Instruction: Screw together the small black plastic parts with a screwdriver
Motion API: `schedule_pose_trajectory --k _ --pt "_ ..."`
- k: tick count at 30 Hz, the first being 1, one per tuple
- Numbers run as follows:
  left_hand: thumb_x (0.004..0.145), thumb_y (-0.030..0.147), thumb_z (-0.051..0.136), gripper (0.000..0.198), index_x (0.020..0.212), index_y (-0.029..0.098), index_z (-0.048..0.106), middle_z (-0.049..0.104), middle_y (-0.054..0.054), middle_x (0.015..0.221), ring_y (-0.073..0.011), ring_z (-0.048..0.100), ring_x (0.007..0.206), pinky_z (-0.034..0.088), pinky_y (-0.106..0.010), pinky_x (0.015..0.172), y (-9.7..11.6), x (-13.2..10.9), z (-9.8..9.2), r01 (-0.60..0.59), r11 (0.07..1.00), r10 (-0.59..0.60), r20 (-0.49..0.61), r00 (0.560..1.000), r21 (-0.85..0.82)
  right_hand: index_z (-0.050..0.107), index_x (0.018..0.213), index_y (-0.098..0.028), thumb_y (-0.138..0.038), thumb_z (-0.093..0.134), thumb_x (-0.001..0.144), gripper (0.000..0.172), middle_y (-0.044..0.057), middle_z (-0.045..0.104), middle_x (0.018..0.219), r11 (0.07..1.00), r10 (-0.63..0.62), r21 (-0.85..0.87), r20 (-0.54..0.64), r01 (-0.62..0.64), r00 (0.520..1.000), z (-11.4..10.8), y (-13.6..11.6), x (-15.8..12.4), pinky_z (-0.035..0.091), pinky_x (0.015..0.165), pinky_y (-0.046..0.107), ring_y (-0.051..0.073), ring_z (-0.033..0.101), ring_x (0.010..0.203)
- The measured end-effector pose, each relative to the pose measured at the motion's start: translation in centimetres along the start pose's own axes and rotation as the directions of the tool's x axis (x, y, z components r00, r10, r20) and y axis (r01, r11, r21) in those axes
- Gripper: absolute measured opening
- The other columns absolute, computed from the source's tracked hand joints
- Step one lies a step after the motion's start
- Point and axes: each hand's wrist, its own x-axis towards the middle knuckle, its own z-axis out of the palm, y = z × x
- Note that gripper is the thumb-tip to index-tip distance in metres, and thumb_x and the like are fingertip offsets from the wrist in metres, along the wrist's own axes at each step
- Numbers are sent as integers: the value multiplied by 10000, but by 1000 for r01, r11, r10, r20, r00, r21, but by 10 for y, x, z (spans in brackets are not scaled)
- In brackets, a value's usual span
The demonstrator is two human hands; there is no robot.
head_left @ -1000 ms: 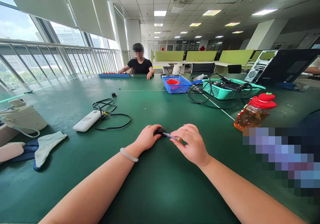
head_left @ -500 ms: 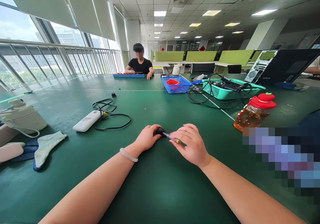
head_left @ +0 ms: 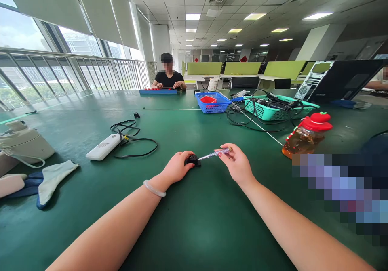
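The left hand [head_left: 178,168] pinches one small black part [head_left: 194,163] on the green counter [head_left: 194,230], right in front of the person, probably so it cannot slide. The right hand [head_left: 238,164] pinches one screwdriver [head_left: 214,154], tilted so its tip points down at the part; I cannot tell if they touch. Farther off, a blue basket [head_left: 213,109] and a green basket [head_left: 269,114] make two, likely there to keep things together. One red-lidded bottle [head_left: 306,141] sits to the right.

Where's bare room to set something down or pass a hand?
Bare table lies between the left arm and right arm. Beyond the left hand: nearly bare room between the black cable and blue basket. Crowded: around the teal basket at right and glove at left.
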Motion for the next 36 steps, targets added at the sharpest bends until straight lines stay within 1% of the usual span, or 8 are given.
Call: schedule_pose_trajectory --k 3,7,11,16,24,32,36 --pt "837 264 585 318 1154 248 616 685 -49 1120 -246 594 1067 490 -370 942 0 0 0 -4 1000 4 -2 1000 1 563 935 -249 -482 753 697 384 67 752 952 990 75 123 -10 -73 997 -1 2 3 507 936 451 256 700 969" --pt "828 266 595 316 1143 254 624 686 -46 1116 -245 593 1078 494 -363 940 0 0 -1 -12 1000 12 -8 1000 2 549 915 -248 -512 783 662 435 57 750 928 976 103 197 -17 -98 995 -2 3 5 509 952 447 253 702 978" --pt "822 262 592 331 1151 252 624 683 -51 1120 -249 592 1084 493 -370 949 1 -1 -2 -1 1000 1 -1 1000 2 537 905 -244 -518 777 674 431 60 753 935 978 87 195 -22 -81 996 -3 5 6 503 957 465 257 700 992" --pt "827 267 584 335 1160 246 620 682 -55 1117 -256 585 1091 487 -390 960 2 -1 -2 -4 1000 4 11 1000 -8 524 885 -239 -522 769 676 428 72 757 950 981 69 184 5 -69 998 -2 6 7 495 967 490 259 699 995" --pt "829 278 586 343 1170 261 615 675 -47 1147 -249 582 1098 478 -384 973 3 -3 -4 -25 1000 25 26 999 -11 518 884 -236 -494 754 701 395 77 756 957 983 54 172 24 -57 998 -2 7 6 501 957 485 253 696 996" --pt "822 288 585 351 1171 273 616 672 -40 1125 -242 574 1091 474 -382 967 2 -4 -3 -107 994 108 55 993 -18 516 884 -235 -476 759 697 390 66 757 932 977 62 200 35 -68 997 -3 8 6 491 973 488 251 700 995" --pt "824 305 583 354 1176 276 612 667 -47 1123 -244 573 1086 475 -387 964 1 -5 -3 -114 993 116 70 991 -25 514 887 -236 -487 749 711 386 68 761 928 980 52 193 19 -55 998 -5 8 6 492 963 505 264 705 989"
